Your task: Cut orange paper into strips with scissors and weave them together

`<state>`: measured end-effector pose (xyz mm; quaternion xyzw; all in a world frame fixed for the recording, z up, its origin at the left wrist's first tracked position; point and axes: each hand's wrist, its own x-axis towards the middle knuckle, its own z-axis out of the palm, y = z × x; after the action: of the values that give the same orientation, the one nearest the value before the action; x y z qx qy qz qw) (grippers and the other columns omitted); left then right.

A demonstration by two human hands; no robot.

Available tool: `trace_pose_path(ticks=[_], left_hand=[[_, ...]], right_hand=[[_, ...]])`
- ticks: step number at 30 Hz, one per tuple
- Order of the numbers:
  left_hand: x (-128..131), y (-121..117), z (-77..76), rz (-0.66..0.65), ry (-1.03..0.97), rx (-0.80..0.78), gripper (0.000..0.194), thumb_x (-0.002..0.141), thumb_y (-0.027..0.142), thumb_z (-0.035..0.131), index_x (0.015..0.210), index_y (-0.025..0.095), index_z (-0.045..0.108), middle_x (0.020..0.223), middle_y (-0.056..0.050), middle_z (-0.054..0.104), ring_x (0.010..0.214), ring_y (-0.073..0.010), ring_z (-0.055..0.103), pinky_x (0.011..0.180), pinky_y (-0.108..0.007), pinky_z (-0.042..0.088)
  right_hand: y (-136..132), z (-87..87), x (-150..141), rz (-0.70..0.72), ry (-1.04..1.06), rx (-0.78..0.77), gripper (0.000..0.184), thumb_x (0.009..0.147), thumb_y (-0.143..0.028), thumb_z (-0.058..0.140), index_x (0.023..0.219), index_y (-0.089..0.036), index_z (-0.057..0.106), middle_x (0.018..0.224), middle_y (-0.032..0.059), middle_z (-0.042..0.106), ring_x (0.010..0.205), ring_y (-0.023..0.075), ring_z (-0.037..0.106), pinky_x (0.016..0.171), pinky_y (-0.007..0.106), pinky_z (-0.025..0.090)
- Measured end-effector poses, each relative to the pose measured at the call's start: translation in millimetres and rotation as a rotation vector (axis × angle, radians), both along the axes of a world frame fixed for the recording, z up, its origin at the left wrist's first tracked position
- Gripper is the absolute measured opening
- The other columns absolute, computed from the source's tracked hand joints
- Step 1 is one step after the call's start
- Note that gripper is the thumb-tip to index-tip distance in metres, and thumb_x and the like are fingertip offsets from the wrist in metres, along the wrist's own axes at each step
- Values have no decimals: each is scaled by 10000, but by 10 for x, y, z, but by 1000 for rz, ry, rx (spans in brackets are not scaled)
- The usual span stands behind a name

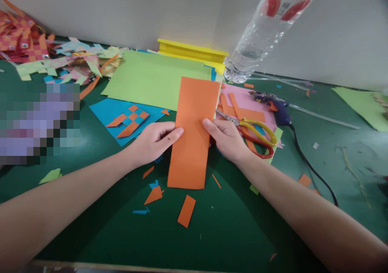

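An orange strip of paper (192,152) is held upright, slightly tilted, above the green table. My left hand (154,139) grips its left edge, thumb on the front and fingers curled behind. On the opposite edge my right hand (226,137) pinches it the same way; its fingertips are hidden behind the paper. Just beyond my right hand lie scissors (260,133) with one yellow and one red handle. To the left of the strip, a woven orange and blue paper fish (131,119) rests on a blue sheet (103,109).
Green paper sheets (148,77) lie behind, near a yellow holder (190,49). A clear bottle (266,30) and a glue gun (280,109) with its black cord are at right. Woven fish (24,38) and paper scraps (72,61) pile up far left; orange offcuts (186,211) lie in front.
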<state>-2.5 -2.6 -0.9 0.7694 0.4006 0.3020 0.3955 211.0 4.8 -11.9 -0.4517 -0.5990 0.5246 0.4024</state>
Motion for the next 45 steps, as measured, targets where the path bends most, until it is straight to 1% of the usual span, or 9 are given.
trace_pose_path(ticks=[5,10,17,22,27,31,37,42,45], left_hand=[[5,11,2,-60,-8,-15,382,960,290,412,615,204,273,594,57,258,499,-74,263,437,-235,214],[8,12,8,13,-30,2,374,964,285,401,613,203,301,583,57,274,498,-77,274,442,-238,222],[6,-1,-5,-26,-19,-72,362,951,355,428,633,189,376,611,46,324,527,-80,317,464,-226,261],[3,0,6,53,-14,-29,358,953,356,408,637,194,368,606,38,346,538,-90,331,476,-224,280],[3,-13,6,59,56,-3,367,940,391,420,634,191,403,593,27,379,533,-98,352,469,-232,279],[9,-19,10,99,41,33,364,948,380,408,642,185,434,586,26,404,537,-98,379,471,-224,299],[23,-33,26,32,0,-43,309,936,362,435,711,175,536,617,13,536,549,-107,498,481,-216,378],[2,-38,36,246,23,36,375,941,351,440,599,202,400,532,15,488,502,-107,444,454,-240,330],[-4,-55,45,296,34,105,390,947,337,437,585,210,368,515,15,448,497,-114,414,457,-262,307]], right_hand=[[19,-36,8,-27,99,-65,510,759,-700,622,622,-209,600,578,-7,586,510,115,544,489,263,460],[-6,13,-3,6,-27,-39,523,716,-698,663,579,-200,583,568,-12,556,520,106,522,472,244,442],[-15,52,-18,11,-9,-44,489,730,-684,656,691,-197,675,663,9,649,562,111,575,511,240,504],[-7,35,-15,68,-23,-1,468,775,-635,645,632,-189,648,620,-7,604,493,81,514,453,214,467],[-15,42,-7,79,-21,13,410,801,-598,642,726,-199,704,735,17,678,597,110,602,510,224,508],[-16,35,6,119,-44,13,393,814,-582,640,750,-203,721,798,34,719,676,140,656,574,248,535],[-11,24,26,76,-21,-33,392,845,-581,605,807,-212,732,820,33,735,672,137,659,548,237,509],[-23,46,13,127,-114,79,411,847,-584,598,749,-197,696,782,32,695,687,148,631,594,263,503],[-24,53,1,132,-152,96,426,870,-590,559,724,-201,653,719,11,644,605,117,571,521,241,453]])
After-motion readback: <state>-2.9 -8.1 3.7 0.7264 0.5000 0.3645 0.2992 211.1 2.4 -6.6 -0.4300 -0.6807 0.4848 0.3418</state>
